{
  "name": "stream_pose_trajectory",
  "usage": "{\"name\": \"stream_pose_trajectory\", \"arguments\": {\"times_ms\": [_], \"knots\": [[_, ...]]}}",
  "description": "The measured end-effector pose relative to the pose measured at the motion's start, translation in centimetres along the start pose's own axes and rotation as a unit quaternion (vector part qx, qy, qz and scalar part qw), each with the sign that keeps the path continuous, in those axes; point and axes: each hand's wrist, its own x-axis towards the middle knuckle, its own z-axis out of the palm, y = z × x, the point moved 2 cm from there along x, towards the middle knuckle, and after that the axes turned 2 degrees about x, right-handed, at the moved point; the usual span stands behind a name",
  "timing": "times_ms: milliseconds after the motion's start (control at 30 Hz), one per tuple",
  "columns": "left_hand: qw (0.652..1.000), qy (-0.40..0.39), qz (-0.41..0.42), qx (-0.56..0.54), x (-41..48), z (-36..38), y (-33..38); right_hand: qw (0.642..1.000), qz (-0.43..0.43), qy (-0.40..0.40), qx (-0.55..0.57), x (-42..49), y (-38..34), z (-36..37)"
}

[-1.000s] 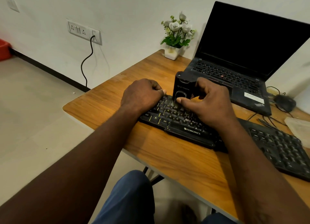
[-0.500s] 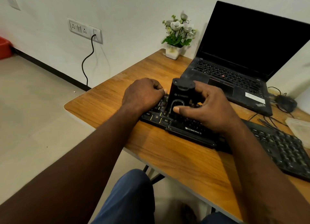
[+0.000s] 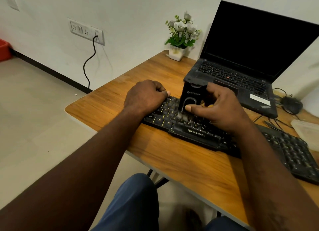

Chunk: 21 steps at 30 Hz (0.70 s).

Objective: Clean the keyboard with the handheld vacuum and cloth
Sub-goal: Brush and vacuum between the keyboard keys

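A black Zebronics keyboard (image 3: 195, 133) with yellow legends lies on the wooden table (image 3: 181, 163). My right hand (image 3: 219, 108) grips a small black handheld vacuum (image 3: 191, 96), thumb across its front, brush end down on the left-middle keys. My left hand (image 3: 146, 96) rests with curled fingers on the keyboard's far left corner, holding it steady. A pale, crumpled thing that may be the cloth (image 3: 306, 127) lies at the right edge.
An open black laptop (image 3: 241, 71) stands behind the keyboard. A small flower pot (image 3: 177, 52) sits at the back corner. A second black keyboard (image 3: 293, 153) lies to the right, with a mouse (image 3: 291, 103) and cables behind it. The table edge is near my knees.
The vacuum has slid from the upper key rows down toward the bottom rows, nearer to me. My left hand has stayed on the keyboard's left corner.
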Motion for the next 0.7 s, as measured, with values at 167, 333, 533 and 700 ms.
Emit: {"name": "stream_pose_trajectory", "arguments": {"times_ms": [167, 333, 533, 700], "knots": [[1.0, 0.001, -0.002, 0.001, 0.0, 0.0, 0.0, 0.997, -0.002, 0.061, -0.051, 0.6, 0.4, -0.2], [1.0, 0.005, -0.005, -0.002, 0.1, 0.0, -0.1, 0.997, -0.009, -0.069, 0.014, -0.3, 0.1, -0.4], [1.0, 0.003, -0.002, 0.002, 0.0, 0.0, -0.1, 1.0, -0.005, 0.029, 0.002, 0.1, 0.3, -0.3], [1.0, 0.003, -0.006, -0.001, 0.0, 0.0, 0.0, 0.998, -0.013, -0.06, 0.02, 0.0, 0.3, -0.3]]}}
